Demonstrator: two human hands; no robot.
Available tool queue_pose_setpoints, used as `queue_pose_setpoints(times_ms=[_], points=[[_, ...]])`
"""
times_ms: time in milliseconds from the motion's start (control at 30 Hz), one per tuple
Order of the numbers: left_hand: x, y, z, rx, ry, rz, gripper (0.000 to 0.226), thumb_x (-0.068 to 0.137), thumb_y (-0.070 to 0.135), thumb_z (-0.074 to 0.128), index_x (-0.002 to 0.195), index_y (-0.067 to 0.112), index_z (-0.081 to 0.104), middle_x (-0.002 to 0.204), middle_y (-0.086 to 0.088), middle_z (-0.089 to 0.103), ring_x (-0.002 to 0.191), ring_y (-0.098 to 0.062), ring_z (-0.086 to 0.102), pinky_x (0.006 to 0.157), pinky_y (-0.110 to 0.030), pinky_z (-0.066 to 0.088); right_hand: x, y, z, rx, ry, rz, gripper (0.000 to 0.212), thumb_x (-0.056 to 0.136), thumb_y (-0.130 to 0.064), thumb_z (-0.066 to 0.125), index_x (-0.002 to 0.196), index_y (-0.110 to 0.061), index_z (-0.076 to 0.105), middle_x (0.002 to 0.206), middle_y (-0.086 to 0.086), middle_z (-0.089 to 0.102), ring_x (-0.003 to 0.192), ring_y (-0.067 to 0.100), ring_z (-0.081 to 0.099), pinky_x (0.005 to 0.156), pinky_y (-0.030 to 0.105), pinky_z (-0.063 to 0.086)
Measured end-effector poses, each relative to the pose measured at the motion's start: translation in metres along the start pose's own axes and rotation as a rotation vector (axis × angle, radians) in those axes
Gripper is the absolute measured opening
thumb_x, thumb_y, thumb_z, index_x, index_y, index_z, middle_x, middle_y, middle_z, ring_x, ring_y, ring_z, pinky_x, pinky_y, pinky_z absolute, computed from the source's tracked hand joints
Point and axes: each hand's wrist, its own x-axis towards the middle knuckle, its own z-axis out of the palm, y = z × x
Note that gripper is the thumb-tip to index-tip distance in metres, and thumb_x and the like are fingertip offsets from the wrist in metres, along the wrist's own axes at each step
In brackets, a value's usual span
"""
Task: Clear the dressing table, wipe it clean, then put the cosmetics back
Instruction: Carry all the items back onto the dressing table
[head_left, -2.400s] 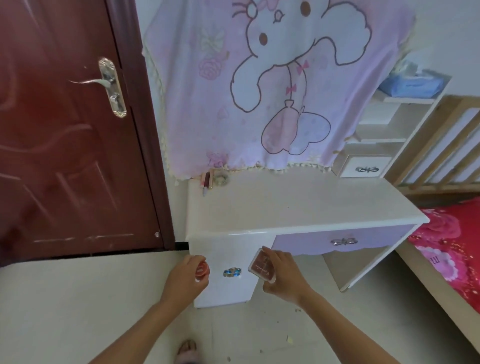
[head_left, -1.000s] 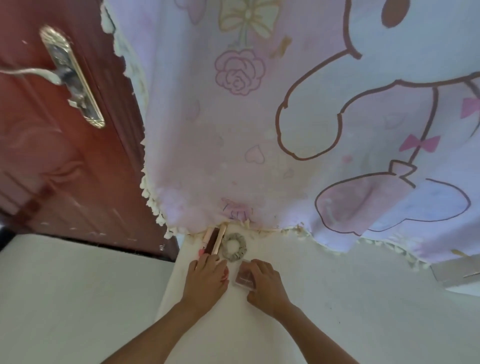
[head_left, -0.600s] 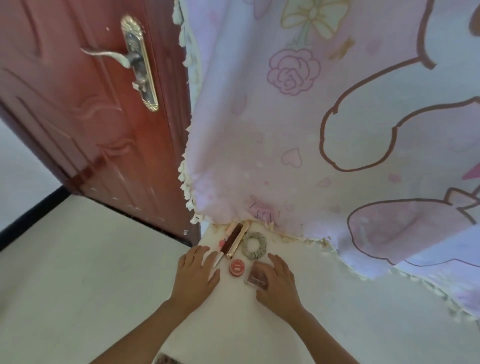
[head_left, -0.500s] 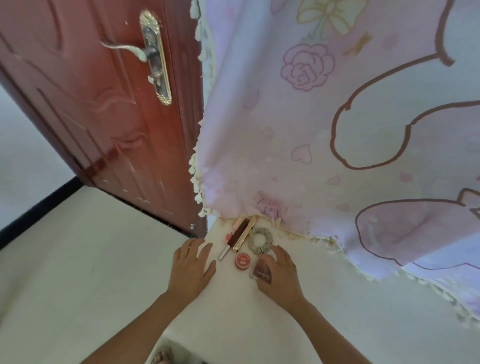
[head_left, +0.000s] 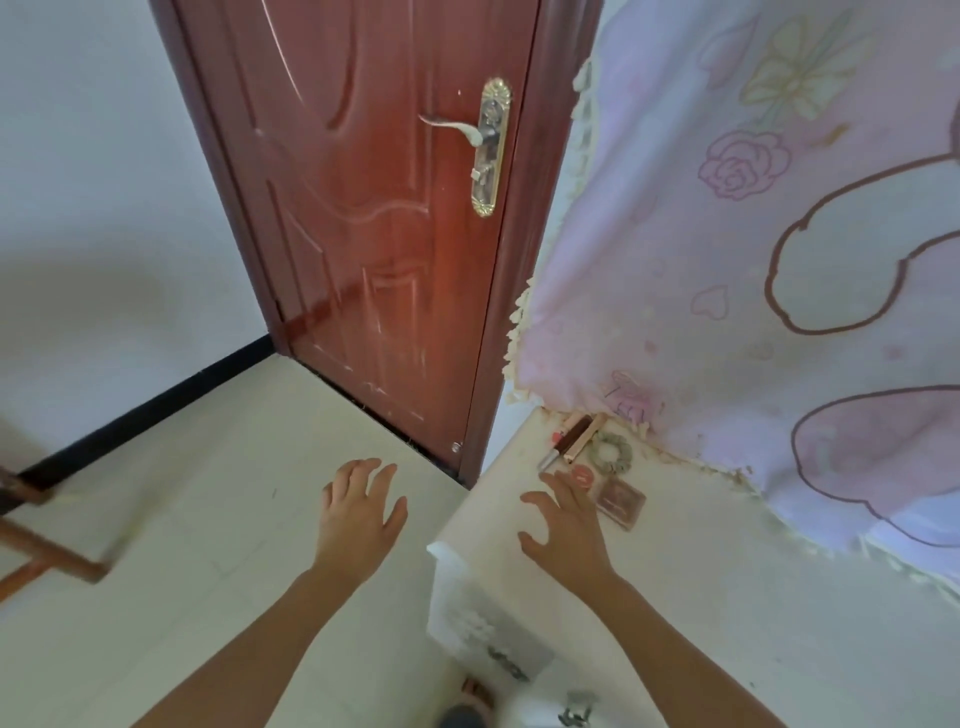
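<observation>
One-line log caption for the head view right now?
Left hand and right hand empty; round red pot, palette, tubes and scrunchie lie on the dressing table.

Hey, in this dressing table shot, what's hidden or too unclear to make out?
All in the head view:
Whatever stands behind the pink cartoon cloth is hidden; it drapes over the back of the white dressing table.
Print on the slim gold and brown tubes and the round red compact: too small.
Brown wooden frame, left: cut off by the edge, blurred.
Silver drawer handle, bottom: blurred, cut by the edge.
</observation>
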Motion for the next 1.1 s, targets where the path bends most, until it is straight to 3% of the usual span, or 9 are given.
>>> queue_pose_setpoints(times_ms=[133,233,300,467,567,633,767,867,1100], points=[[-0.058,-0.039,-0.034,-0.01,0.01,0.001,0.048,0.081,0.04,0.036,0.103,0.008,0.065,0.103,-0.01,0.065,0.102,-0.022,0.04,0.071,-0.044,0.052,-0.043,-0.049,0.004,-0.118,0.038,-0.149,0.057,0.039,-0.037,0.087,0.088,-0.031,0.058,0.103,0.004,0.068,0.104,0.026,0.062,0.079,0.042,0.053],[-0.109,-0.073,-0.066,-0.009,0.018,-0.026,0.049,0.081,0.04,0.036,0.104,0.008,0.065,0.104,-0.011,0.065,0.103,-0.024,0.042,0.073,-0.046,0.052,-0.072,-0.085,0.003,-0.186,0.122,-0.233,0.041,0.056,-0.041,0.066,0.091,-0.031,0.046,0.102,0.003,0.068,0.109,0.02,0.045,0.08,0.044,0.052],[-0.143,-0.094,-0.089,-0.006,0.025,-0.091,0.05,0.081,0.041,0.035,0.105,0.008,0.065,0.105,-0.012,0.064,0.103,-0.028,0.048,0.075,-0.047,0.051,-0.085,-0.114,0.001,-0.213,0.122,-0.292,0.032,0.059,-0.042,0.053,0.089,-0.03,0.052,0.099,0.003,0.068,0.107,0.019,0.043,0.078,0.044,0.053],[-0.201,-0.145,-0.16,0.064,0.091,-0.244,0.051,0.08,0.042,0.035,0.103,0.008,0.066,0.104,-0.012,0.066,0.096,-0.036,0.061,0.076,-0.048,0.051,-0.092,-0.212,-0.012,-0.263,0.064,-0.478,0.033,0.057,-0.045,0.051,0.078,-0.027,0.069,0.088,-0.005,0.069,0.091,0.019,0.067,0.074,0.037,0.054],[-0.243,-0.169,-0.196,0.064,0.173,-0.393,0.048,0.082,0.04,0.041,0.111,0.008,0.063,0.113,-0.013,0.062,0.107,-0.037,0.054,0.088,-0.049,0.045,-0.093,-0.274,-0.012,-0.216,0.026,-0.598,0.034,0.052,-0.039,0.067,0.081,-0.021,0.07,0.085,-0.004,0.068,0.091,0.022,0.067,0.078,0.04,0.052],[-0.276,-0.178,-0.221,0.078,0.236,-0.483,0.043,0.084,0.036,0.047,0.114,0.009,0.062,0.117,-0.012,0.06,0.112,-0.035,0.05,0.092,-0.047,0.042,-0.099,-0.31,-0.007,-0.133,0.0,-0.706,0.036,0.056,-0.03,0.074,0.09,-0.017,0.068,0.089,-0.001,0.068,0.097,0.027,0.064,0.085,0.043,0.048],[-0.343,-0.188,-0.268,0.133,0.339,-0.674,0.034,0.087,0.025,0.06,0.116,0.01,0.06,0.12,-0.011,0.058,0.118,-0.034,0.045,0.095,-0.047,0.037,-0.121,-0.376,-0.004,-0.066,-0.069,-0.892,0.036,0.065,-0.03,0.066,0.099,-0.017,0.066,0.096,0.001,0.068,0.106,0.029,0.059,0.092,0.044,0.042],[-0.392,-0.196,-0.297,0.204,0.377,-0.741,0.041,0.085,0.038,0.048,0.108,0.008,0.064,0.111,-0.012,0.062,0.11,-0.032,0.049,0.086,-0.05,0.044,-0.145,-0.423,-0.001,-0.059,-0.14,-1.034,0.041,0.086,-0.031,0.054,0.124,-0.017,0.052,0.127,0.0,0.055,0.131,0.019,0.033,0.108,0.037,0.02],[-0.469,-0.191,-0.36,0.257,0.585,-0.932,0.035,0.087,0.021,0.06,0.119,0.01,0.059,0.124,-0.009,0.056,0.121,-0.032,0.042,0.097,-0.044,0.033,-0.203,-0.514,-0.005,0.021,-0.139,-1.274,0.042,0.09,-0.03,0.05,0.13,-0.021,0.044,0.131,-0.004,0.05,0.132,0.017,0.027,0.109,0.034,0.014]])
